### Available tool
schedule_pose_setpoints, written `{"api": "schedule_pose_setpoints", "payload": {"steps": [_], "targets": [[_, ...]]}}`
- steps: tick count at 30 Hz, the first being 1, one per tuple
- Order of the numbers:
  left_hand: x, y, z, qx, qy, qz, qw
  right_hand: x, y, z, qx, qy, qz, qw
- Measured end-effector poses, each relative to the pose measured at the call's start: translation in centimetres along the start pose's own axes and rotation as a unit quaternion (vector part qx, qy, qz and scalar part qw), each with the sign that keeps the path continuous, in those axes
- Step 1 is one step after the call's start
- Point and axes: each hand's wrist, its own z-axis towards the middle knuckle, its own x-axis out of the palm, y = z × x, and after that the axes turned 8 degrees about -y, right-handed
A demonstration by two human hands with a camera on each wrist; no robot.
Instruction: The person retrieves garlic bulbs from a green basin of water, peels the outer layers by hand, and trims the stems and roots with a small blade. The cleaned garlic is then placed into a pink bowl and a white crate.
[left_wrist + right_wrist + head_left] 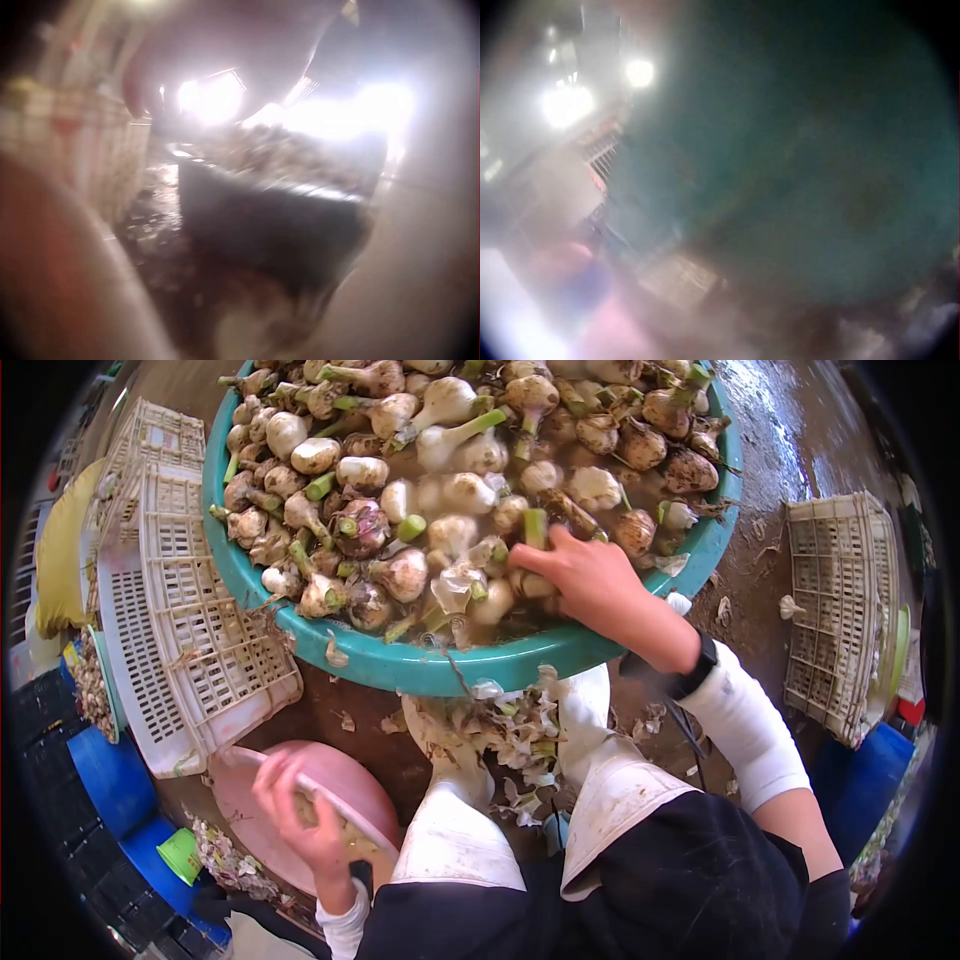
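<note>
A round teal tub (pixel 440 665) full of muddy water holds many garlic bulbs (pixel 403 573), some floating, with short green stems. My right hand (pixel 595 585) reaches over its near rim and grips a garlic bulb by its green stem (pixel 535 528), the thumb and forefinger around it. Low at the left, my left hand (pixel 300 815) hangs over a pink basin (pixel 350 770), its fingers loosely bent and nothing between them. Pale contents show inside the basin, partly hidden by that hand. Both wrist views are blurred; the right one is mostly filled by the tub's teal wall (pixel 795 165).
White plastic crates (pixel 215 620) stand left of the tub, and another crate (pixel 840 620) stands at the right. Peeled garlic skins (pixel 510 745) litter the wet floor between my white boots (pixel 455 760). Blue containers (pixel 110 780) stand at the far left.
</note>
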Motion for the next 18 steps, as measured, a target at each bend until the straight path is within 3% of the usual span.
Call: {"api": "schedule_pose_setpoints", "payload": {"steps": [2, 3, 4, 6, 7, 9, 10, 12, 13, 14, 16, 18], "targets": [[2.6, -2.1, 2.2, 0.019, 0.072, -0.212, 0.975, -0.8, 1.2, -1.5, -0.053, -0.03, 0.21, 0.976], [4.1, -4.3, 3.5, -0.031, 0.128, -0.32, 0.938, -1.2, 2.2, -2.3, -0.067, -0.042, 0.342, 0.936], [5.5, -6.7, 4.7, -0.078, 0.179, -0.422, 0.885, -2.1, 4.1, -3.2, -0.044, -0.062, 0.382, 0.921], [7.8, -10.1, 5.5, -0.254, 0.223, -0.652, 0.679, -2.6, 7.2, -4.6, -0.02, -0.063, 0.334, 0.94], [8.1, -10.0, 5.9, -0.252, 0.223, -0.652, 0.68, -2.6, 7.4, -4.5, -0.021, -0.065, 0.334, 0.94], [8.8, -9.5, 6.3, -0.301, 0.301, -0.652, 0.627, -2.4, 7.3, -4.5, -0.055, -0.105, 0.433, 0.894], [9.0, -9.5, 6.3, -0.303, 0.301, -0.652, 0.626, -2.5, 7.2, -4.7, -0.054, -0.104, 0.433, 0.894], [9.3, -9.6, 6.3, -0.202, 0.226, -0.596, 0.744, -2.9, 6.9, -4.8, 0.004, -0.046, 0.419, 0.907], [9.3, -9.9, 6.4, -0.173, 0.212, -0.573, 0.773, -2.8, 7.5, -4.8, 0.029, -0.016, 0.41, 0.911], [9.2, -9.8, 6.3, -0.175, 0.212, -0.572, 0.773, -2.5, 7.8, -4.7, 0.029, -0.014, 0.412, 0.911], [9.1, -9.5, 6.3, -0.081, 0.174, -0.483, 0.854, -2.1, 8.0, -4.6, 0.015, 0.035, 0.411, 0.911], [9.2, -9.3, 5.9, -0.075, 0.148, -0.476, 0.863, -2.7, 7.9, -4.7, 0.012, 0.055, 0.396, 0.916]]}}
